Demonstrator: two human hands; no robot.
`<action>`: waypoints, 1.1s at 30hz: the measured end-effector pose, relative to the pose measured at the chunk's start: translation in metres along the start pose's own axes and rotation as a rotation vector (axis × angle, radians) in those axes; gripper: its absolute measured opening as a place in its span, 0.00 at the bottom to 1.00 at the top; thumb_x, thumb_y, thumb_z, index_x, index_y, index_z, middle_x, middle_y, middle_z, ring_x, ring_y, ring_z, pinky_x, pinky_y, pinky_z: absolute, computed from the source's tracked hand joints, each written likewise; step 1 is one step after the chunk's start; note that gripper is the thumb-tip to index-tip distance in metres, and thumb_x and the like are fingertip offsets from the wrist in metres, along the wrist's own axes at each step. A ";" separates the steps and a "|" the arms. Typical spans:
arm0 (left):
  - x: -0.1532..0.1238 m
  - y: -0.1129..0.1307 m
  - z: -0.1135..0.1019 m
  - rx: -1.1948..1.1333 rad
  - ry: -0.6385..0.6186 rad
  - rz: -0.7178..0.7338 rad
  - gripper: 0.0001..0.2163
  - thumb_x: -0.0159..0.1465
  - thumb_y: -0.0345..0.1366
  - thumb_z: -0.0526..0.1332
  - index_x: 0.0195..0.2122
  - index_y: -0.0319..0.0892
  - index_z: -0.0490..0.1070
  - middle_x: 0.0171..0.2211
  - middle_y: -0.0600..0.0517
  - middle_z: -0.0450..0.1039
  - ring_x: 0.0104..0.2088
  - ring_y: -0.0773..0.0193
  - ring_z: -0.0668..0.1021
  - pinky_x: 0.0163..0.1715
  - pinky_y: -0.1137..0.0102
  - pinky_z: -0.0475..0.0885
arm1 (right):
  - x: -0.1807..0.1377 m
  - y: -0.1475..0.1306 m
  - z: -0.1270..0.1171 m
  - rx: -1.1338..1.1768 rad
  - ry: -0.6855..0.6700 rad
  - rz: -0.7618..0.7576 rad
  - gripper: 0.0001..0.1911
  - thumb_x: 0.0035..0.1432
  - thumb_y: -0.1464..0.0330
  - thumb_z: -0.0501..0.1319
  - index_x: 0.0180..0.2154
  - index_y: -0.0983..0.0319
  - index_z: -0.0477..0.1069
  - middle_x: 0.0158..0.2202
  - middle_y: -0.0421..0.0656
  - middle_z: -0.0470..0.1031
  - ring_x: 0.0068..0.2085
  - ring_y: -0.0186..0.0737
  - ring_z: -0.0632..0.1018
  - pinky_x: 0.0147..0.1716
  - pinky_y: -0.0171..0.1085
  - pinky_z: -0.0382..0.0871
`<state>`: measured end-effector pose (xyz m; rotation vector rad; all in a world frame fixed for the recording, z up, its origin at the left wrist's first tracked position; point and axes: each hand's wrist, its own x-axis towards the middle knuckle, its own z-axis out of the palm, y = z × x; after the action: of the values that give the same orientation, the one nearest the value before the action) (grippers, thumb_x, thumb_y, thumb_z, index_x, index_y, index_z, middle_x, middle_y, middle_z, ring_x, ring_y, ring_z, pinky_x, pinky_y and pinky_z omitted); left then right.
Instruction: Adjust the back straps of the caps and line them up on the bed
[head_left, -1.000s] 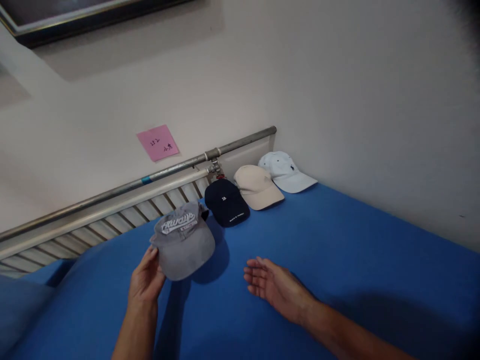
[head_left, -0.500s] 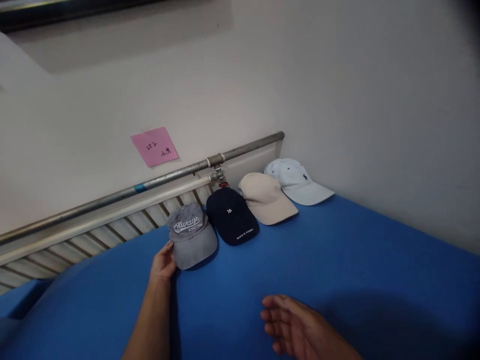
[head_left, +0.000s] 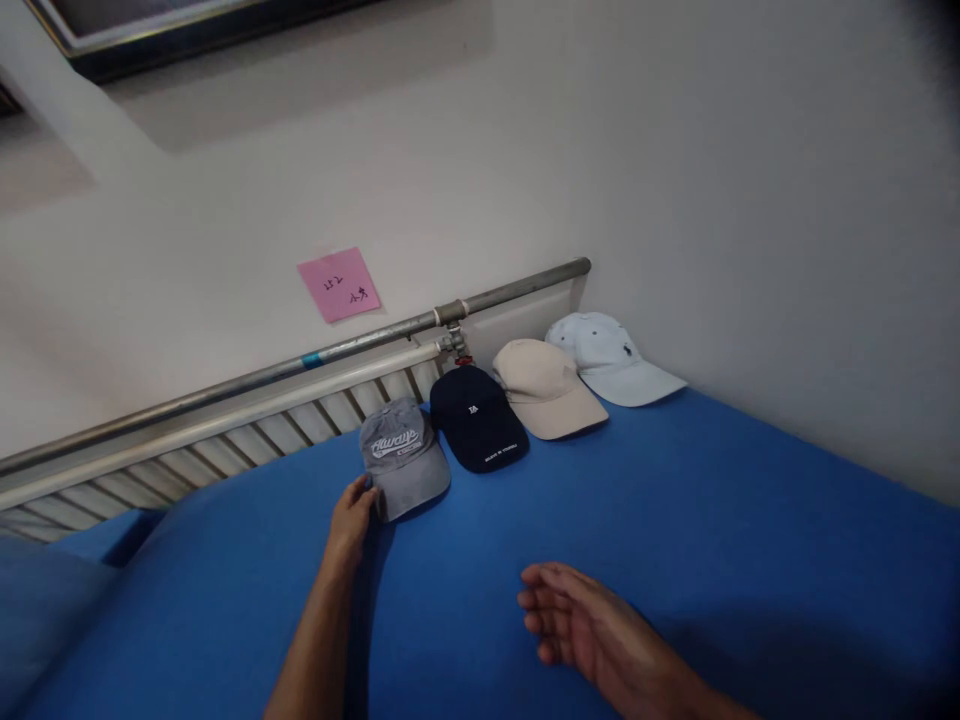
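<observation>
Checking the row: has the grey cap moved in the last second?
Yes. The grey cap went back toward the radiator, now level beside the navy cap, left hand at its brim.

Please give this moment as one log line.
left hand: touches grey cap brim, grip unclear; right hand: open, empty, over blue sheet; row beside it: navy cap, beige cap, pale blue cap

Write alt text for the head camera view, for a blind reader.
A person's left hand pinches the brim of a grey cap, leftmost of four in a row on a blue surface, beside a navy cap, a beige cap and a pale blue cap. The right hand is open nearby.
</observation>
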<state>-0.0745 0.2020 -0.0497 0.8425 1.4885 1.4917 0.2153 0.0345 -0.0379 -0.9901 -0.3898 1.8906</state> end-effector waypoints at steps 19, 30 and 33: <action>-0.194 -0.023 -0.157 0.015 0.334 0.082 0.08 0.58 0.29 0.61 0.40 0.39 0.71 0.44 0.40 0.73 0.42 0.56 0.79 0.48 0.58 0.71 | 0.004 0.002 0.009 -0.374 0.011 -0.057 0.04 0.48 0.68 0.65 0.31 0.58 0.76 0.35 0.48 0.77 0.33 0.43 0.77 0.27 0.36 0.75; -0.284 -0.008 -0.267 1.023 0.854 0.232 0.23 0.54 0.27 0.61 0.53 0.37 0.66 0.63 0.34 0.56 0.65 0.39 0.53 0.62 0.47 0.43 | -0.001 0.003 0.012 -0.416 0.010 -0.088 0.05 0.47 0.70 0.65 0.30 0.59 0.76 0.33 0.47 0.76 0.33 0.41 0.77 0.26 0.34 0.74; -0.282 -0.008 -0.284 1.201 0.889 0.169 0.20 0.56 0.27 0.59 0.51 0.34 0.68 0.59 0.28 0.60 0.61 0.33 0.61 0.57 0.43 0.52 | 0.001 0.004 0.010 -0.438 0.002 -0.097 0.05 0.47 0.70 0.65 0.31 0.59 0.76 0.33 0.48 0.76 0.33 0.43 0.77 0.26 0.36 0.74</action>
<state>-0.2122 -0.1737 -0.0483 0.9873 3.1731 0.9793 0.2052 0.0343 -0.0348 -1.2308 -0.8610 1.7512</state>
